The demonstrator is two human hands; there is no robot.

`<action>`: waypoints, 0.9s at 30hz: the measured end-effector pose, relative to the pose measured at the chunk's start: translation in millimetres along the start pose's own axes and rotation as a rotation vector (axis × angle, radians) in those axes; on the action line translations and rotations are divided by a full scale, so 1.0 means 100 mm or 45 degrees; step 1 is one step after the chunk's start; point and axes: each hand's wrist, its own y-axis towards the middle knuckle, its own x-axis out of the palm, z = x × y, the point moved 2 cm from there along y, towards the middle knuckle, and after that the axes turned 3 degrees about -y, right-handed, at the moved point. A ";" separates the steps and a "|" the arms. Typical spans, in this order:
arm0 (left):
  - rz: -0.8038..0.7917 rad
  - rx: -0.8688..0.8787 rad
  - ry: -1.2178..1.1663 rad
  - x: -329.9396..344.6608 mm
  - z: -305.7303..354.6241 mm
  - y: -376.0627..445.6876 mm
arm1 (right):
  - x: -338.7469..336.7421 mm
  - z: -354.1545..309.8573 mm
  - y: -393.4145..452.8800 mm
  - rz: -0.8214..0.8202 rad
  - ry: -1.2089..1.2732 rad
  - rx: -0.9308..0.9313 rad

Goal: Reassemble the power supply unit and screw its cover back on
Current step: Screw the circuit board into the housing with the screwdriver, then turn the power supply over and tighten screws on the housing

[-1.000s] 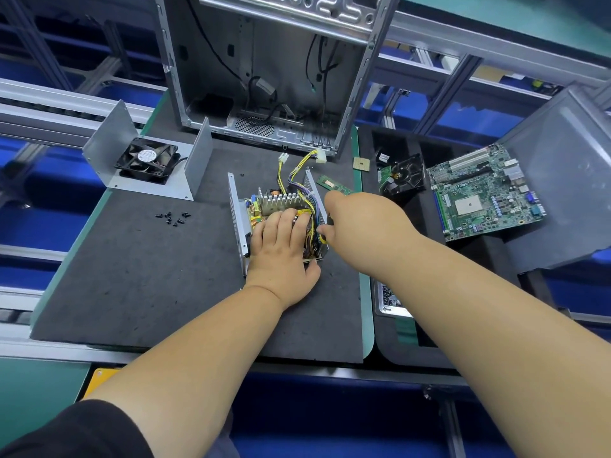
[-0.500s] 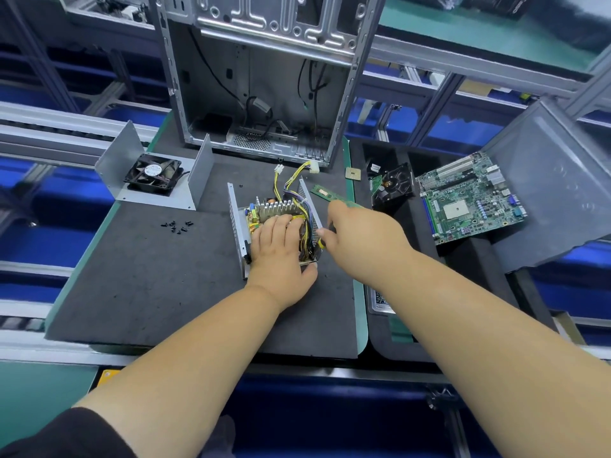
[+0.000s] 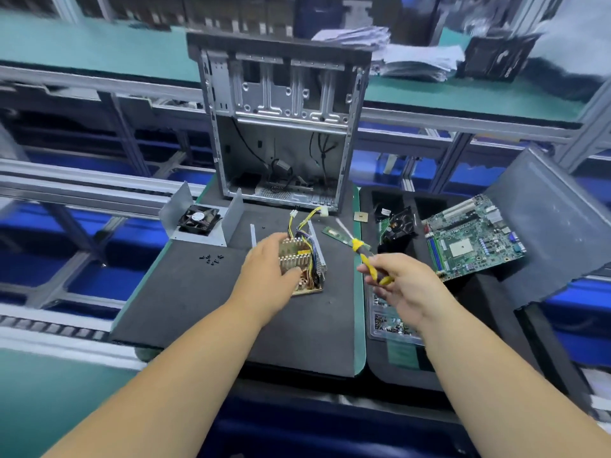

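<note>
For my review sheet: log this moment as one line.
left hand: grips brown power supply circuit board | right hand: holds yellow-handled screwdriver | metal fan cover: off, left | black screws: loose

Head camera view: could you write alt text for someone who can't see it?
A person's left hand holds a power supply circuit board on a dark foam mat, while the right hand grips a yellow-handled screwdriver. Behind stand an open metal computer case and a fan cover with loose black screws; a green motherboard lies to the right.

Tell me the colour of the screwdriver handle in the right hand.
Yellow with black, seen in the head view: screwdriver gripped by the right hand.
</note>
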 end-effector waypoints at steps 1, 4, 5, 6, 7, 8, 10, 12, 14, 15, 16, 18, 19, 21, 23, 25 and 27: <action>0.011 -0.001 0.019 -0.07 -0.01 0.01 | 0.02 0.01 0.02 -0.034 0.039 -0.006; 0.016 0.001 0.029 -0.26 -0.09 0.10 | 0.12 0.03 0.09 -0.153 0.023 -0.037; 0.009 -0.004 0.027 -0.32 -0.13 0.15 | 0.16 0.04 0.13 -0.166 -0.034 -0.041; -0.001 -0.010 0.030 -0.38 -0.18 0.20 | 0.22 0.04 0.18 -0.152 -0.093 -0.042; -0.014 -0.014 0.033 -0.44 -0.24 0.28 | 0.27 0.03 0.23 -0.121 -0.155 -0.045; -0.033 -0.011 0.038 -0.50 -0.31 0.35 | 0.33 0.02 0.30 -0.082 -0.213 -0.051; -0.096 0.011 0.087 -0.59 -0.46 0.53 | 0.44 0.01 0.44 0.008 -0.298 -0.043; -0.181 0.055 0.202 -0.66 -0.62 0.72 | 0.52 0.04 0.61 0.102 -0.375 0.004; -0.285 0.127 0.356 -0.70 -0.75 0.92 | 0.58 0.09 0.77 0.173 -0.517 0.044; -0.349 0.164 0.438 -0.71 -0.81 1.00 | 0.62 0.12 0.83 0.206 -0.604 0.041; -0.414 0.209 0.521 -0.71 -0.85 1.08 | 0.65 0.15 0.88 0.239 -0.689 0.025; -0.525 0.313 0.641 -0.69 -0.92 1.23 | 0.70 0.19 0.98 0.313 -0.847 -0.005; -0.550 0.349 0.645 -0.67 -0.94 1.29 | 0.72 0.19 1.03 0.350 -0.917 -0.017; -0.539 0.397 0.581 -0.65 -0.97 1.39 | 0.72 0.21 1.13 0.415 -1.000 -0.014; -0.525 0.441 0.532 -0.63 -0.99 1.46 | 0.63 0.25 1.22 0.512 -1.027 0.044; -0.553 0.455 0.498 -0.62 -1.01 1.50 | 0.48 0.33 1.28 0.621 -1.100 0.146; -0.588 0.448 0.465 -0.62 -1.03 1.52 | 0.32 0.45 1.30 0.649 -1.191 0.262</action>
